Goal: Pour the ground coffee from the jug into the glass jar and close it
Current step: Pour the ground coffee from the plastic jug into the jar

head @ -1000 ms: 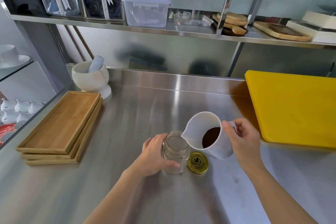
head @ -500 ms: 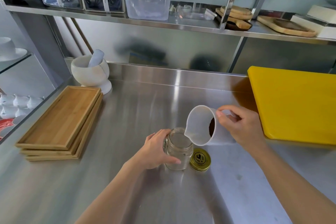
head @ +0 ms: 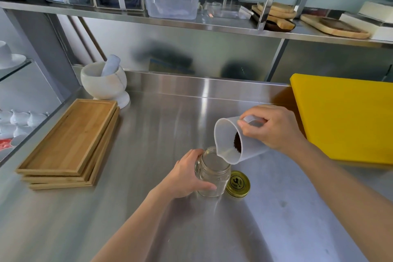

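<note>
An open clear glass jar (head: 212,173) stands upright on the steel counter, and my left hand (head: 187,174) wraps around its left side. My right hand (head: 270,128) grips the handle of a white translucent plastic jug (head: 227,144). The jug is tipped steeply to the left, with its spout over the jar's mouth. Dark ground coffee (head: 237,142) sits deep inside the jug near its base. I see no coffee in the jar. A gold metal lid (head: 237,184) lies flat on the counter, touching the jar's right side.
A stack of wooden trays (head: 70,144) lies at the left, with a white mortar and pestle (head: 105,80) behind it. A yellow cutting board (head: 344,119) fills the right. The steel shelf (head: 191,24) above carries boxes and wooden boards.
My right hand has lifted the jug and tipped it much further to the left, bringing the spout over the jar. The left hand stays on the jar.
</note>
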Demonstrator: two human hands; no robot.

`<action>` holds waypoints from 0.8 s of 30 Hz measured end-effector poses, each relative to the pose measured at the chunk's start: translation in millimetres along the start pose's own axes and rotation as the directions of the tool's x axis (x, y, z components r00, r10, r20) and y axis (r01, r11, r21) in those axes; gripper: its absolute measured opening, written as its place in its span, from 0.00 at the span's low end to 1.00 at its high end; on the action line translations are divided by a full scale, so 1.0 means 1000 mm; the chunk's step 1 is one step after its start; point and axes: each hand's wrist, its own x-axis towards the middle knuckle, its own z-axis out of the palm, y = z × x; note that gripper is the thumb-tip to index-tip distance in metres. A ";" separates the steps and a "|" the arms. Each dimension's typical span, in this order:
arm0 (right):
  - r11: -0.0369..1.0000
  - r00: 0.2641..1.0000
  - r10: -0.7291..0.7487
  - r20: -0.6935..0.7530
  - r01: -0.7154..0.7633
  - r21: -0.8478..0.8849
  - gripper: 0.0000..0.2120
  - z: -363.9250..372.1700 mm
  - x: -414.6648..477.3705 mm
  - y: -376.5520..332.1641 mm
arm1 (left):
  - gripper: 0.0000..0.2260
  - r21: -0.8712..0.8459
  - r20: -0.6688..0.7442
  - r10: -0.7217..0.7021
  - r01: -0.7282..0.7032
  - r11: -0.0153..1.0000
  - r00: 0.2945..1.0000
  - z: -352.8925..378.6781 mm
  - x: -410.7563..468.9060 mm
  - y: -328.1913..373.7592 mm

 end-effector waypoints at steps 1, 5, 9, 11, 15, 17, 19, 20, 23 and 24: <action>1.000 1.000 -0.012 -0.003 0.012 -0.003 0.12 0.000 0.001 -0.001 | 0.39 -0.012 0.000 0.006 -0.006 1.000 1.000 0.000 0.000 0.000; 0.999 0.999 -0.044 0.030 0.044 -0.007 0.13 0.001 0.004 -0.005 | 0.37 -0.036 0.001 0.035 -0.035 0.999 0.999 -0.001 0.001 0.000; 0.998 0.995 -0.049 0.081 0.052 -0.030 0.15 0.001 0.003 -0.007 | 0.37 -0.059 0.002 0.043 -0.043 0.997 0.999 0.000 0.001 -0.002; 0.998 0.994 -0.045 0.098 0.049 -0.033 0.15 0.001 0.003 -0.008 | 0.36 -0.064 0.004 0.045 -0.044 0.997 0.999 0.000 0.001 -0.002; 0.996 0.992 -0.063 0.108 0.069 -0.052 0.14 0.000 0.006 -0.011 | 0.36 -0.066 0.005 0.050 -0.050 0.997 0.999 0.001 0.002 -0.004; 0.995 0.991 -0.070 0.110 0.076 -0.058 0.14 0.001 0.007 -0.011 | 0.36 -0.070 0.001 0.054 -0.053 0.996 0.999 0.001 0.003 -0.004; 0.994 0.991 -0.078 0.109 0.085 -0.066 0.14 0.001 0.008 -0.011 | 0.35 -0.079 -0.001 0.061 -0.061 0.995 0.998 0.002 0.003 -0.005; 0.993 0.990 -0.083 0.111 0.091 -0.069 0.14 0.002 0.008 -0.012 | 0.35 -0.082 -0.002 0.064 -0.063 0.995 0.998 0.002 0.003 -0.006; 0.989 0.983 -0.127 0.133 0.136 -0.063 0.16 0.003 0.009 -0.014 | 0.35 -0.087 -0.010 0.071 -0.072 0.994 0.997 0.002 0.004 -0.009; 0.984 0.978 -0.155 0.136 0.165 -0.064 0.18 0.003 0.010 -0.014 | 0.34 -0.088 -0.013 0.074 -0.074 0.993 0.997 0.003 0.005 -0.010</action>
